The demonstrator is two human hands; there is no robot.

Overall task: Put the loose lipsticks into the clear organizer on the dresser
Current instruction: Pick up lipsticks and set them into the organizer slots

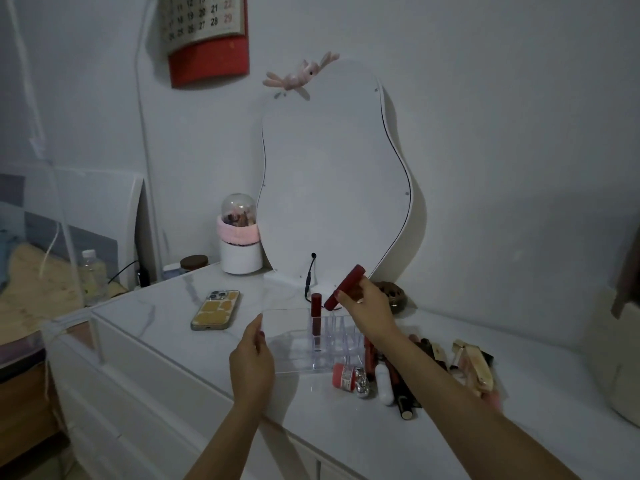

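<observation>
While one dark-red lipstick (316,318) already stands upright in a cell of the clear organizer (322,336), a second is on its way in.

As I judge it, the job is barely begun: a heap of loose lipsticks (398,379) lies on the marble-look dresser top (346,427) just right of the organizer. The right hand (369,311) pinches a tilted red lipstick tube (345,287) above the back cells; the left hand (252,362) holds the organizer's left edge, thumb on its rim, remaining fingers hidden.
</observation>
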